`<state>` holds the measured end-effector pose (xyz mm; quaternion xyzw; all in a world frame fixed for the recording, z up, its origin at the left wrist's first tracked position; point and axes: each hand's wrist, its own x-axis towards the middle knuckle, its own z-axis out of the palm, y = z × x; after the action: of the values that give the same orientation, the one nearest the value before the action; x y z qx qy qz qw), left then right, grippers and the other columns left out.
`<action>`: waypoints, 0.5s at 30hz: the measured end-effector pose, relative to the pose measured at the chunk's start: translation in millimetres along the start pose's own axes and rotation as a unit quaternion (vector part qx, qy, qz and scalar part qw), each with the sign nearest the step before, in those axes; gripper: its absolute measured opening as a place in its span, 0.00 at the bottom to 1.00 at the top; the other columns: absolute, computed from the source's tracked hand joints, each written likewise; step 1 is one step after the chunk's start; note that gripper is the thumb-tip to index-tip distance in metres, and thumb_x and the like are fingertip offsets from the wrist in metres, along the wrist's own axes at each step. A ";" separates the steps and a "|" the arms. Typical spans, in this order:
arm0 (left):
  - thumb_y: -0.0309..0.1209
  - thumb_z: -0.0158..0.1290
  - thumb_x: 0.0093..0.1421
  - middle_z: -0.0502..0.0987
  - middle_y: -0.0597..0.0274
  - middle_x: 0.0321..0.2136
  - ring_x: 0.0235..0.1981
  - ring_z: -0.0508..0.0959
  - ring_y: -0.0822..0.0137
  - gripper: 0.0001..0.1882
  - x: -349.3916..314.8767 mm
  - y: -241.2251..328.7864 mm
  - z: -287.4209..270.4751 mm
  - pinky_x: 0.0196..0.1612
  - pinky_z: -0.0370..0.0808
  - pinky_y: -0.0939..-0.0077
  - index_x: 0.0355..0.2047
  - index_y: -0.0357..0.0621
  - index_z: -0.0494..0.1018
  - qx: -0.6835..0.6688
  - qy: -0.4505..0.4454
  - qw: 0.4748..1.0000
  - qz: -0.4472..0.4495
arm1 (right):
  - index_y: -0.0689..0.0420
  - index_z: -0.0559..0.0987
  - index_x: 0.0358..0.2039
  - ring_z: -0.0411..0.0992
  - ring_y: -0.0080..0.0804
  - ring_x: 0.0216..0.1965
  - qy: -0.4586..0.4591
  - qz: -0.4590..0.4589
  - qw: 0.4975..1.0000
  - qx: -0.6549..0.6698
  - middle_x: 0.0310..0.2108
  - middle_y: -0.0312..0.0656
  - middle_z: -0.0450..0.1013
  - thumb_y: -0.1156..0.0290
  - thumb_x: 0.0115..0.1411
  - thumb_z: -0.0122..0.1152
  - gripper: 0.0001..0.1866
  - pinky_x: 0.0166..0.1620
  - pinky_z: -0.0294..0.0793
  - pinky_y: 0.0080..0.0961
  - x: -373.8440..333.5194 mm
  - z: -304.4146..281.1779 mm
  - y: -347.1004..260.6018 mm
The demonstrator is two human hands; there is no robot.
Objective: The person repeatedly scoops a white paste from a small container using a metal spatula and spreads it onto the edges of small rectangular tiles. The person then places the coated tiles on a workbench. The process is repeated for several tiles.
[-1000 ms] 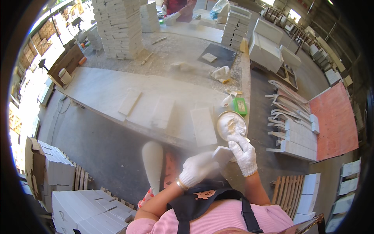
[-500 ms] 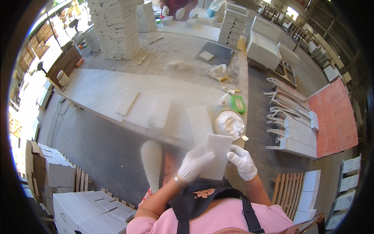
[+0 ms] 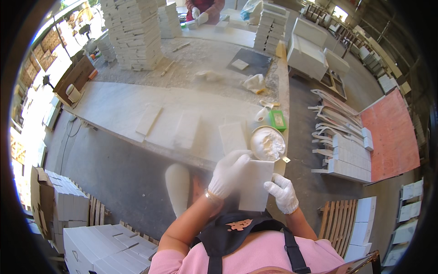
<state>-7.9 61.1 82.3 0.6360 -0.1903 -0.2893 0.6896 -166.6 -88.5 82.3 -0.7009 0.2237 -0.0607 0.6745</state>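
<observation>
A white rectangular tile [image 3: 258, 189] is held upright in front of my chest. My left hand [image 3: 228, 173], in a white knit glove, is closed over its upper left edge; its fingertips are blurred, and part of them is hidden. On the opposite edge my gloved right hand [image 3: 283, 194] grips the tile, thumb toward me. Just beyond it stands a round tub [image 3: 268, 144] of white powder or paste, with a flat handle sticking out at its rim. Another white tile [image 3: 232, 137] lies on the bench left of the tub.
More tiles [image 3: 149, 119] lie on the dusty bench [image 3: 114, 98]. A green box [image 3: 277, 119] sits behind the tub. Tall tile stacks [image 3: 132, 36] rise at the far left. Across the bench a person [image 3: 205, 9] in gloves works. White blocks [image 3: 349, 160] stand at right, boxes [image 3: 107, 246] at lower left.
My left hand has slid up along the tile toward its top edge. The tile has shifted slightly down and right; my right hand stays on its edge. The far person's hands have come together.
</observation>
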 end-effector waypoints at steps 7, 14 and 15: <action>0.38 0.51 0.71 0.81 0.65 0.40 0.41 0.76 0.74 0.17 6.7 -2.1 4.3 0.47 0.74 0.77 0.48 0.36 0.79 -0.077 -0.023 0.995 -0.052 | 0.67 0.80 0.50 0.74 0.24 0.44 0.012 -0.017 1.000 -0.015 0.42 0.40 0.80 0.65 0.66 0.61 0.19 0.51 0.73 0.24 -2.1 -3.6 4.7; 0.39 0.51 0.71 0.80 0.60 0.47 0.47 0.76 0.72 0.21 -11.9 -13.7 7.9 0.54 0.73 0.74 0.55 0.33 0.75 -0.062 -0.081 0.991 -0.085 | 0.65 0.81 0.49 0.76 0.26 0.43 0.069 -0.030 0.997 0.001 0.42 0.41 0.81 0.66 0.64 0.61 0.18 0.50 0.73 0.26 0.4 -6.2 3.2; 0.39 0.52 0.71 0.80 0.60 0.48 0.48 0.76 0.72 0.22 -15.9 -16.0 7.9 0.54 0.73 0.74 0.55 0.33 0.75 -0.097 -0.104 0.984 -0.108 | 0.65 0.81 0.49 0.76 0.27 0.43 0.086 -0.032 0.996 -0.003 0.42 0.41 0.81 0.66 0.64 0.60 0.18 0.50 0.73 0.26 0.3 -8.1 1.2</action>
<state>-27.5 64.9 69.1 0.5495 -0.1622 -0.4434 0.6893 -169.7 -96.0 81.7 -0.7016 0.2589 -0.1417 0.6486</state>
